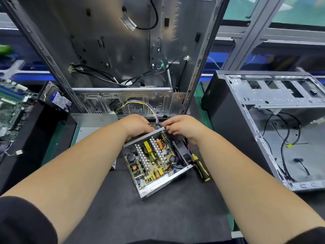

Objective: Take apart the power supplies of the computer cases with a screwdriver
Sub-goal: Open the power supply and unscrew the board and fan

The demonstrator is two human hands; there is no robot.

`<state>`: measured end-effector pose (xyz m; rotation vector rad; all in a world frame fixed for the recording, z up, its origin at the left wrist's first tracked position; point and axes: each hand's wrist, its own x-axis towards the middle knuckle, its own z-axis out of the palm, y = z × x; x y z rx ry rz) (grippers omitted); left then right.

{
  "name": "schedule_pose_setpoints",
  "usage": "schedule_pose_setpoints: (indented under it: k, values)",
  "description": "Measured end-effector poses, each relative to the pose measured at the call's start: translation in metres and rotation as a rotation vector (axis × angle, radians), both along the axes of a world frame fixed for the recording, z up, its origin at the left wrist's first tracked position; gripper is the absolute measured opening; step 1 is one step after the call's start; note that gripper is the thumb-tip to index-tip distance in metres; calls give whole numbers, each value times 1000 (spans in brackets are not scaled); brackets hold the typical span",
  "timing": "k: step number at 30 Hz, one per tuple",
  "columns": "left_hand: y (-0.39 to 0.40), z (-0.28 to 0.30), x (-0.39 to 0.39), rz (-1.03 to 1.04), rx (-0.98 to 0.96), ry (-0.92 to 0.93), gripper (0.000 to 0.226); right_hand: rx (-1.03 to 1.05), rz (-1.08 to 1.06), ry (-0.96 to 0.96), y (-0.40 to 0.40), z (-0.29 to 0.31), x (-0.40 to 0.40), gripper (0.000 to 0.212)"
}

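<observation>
PSU (152, 160) lid off, board showing, on black mat (123, 208) centre, near side of upright open case (123, 50) | L hand (136, 125) fingers curled over PSU far edge by wire bundle (149, 110) | R hand (182, 128) fingers bent at same far corner, actual grip can't tell | screwdriver (200, 167) lies on mat touching PSU right side | 2nd case (272, 120) far right.
</observation>
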<state>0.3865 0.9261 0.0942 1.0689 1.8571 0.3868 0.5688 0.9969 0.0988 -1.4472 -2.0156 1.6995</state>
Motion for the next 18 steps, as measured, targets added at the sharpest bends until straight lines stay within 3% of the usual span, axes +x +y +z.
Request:
schedule_pose_setpoints:
  k: [5, 10, 18]
  values:
    - [9, 1, 3, 8, -60, 51, 28, 84, 109, -82, 3, -5, -2, 18]
    - [16, -3, 6, -15, -102, 82, 41, 182, 184, -142, 5, -9, -7, 17]
    - [21, 1, 6, -110, -90, 245, 30, 230, 240, -149, 12, -10, -6, 15]
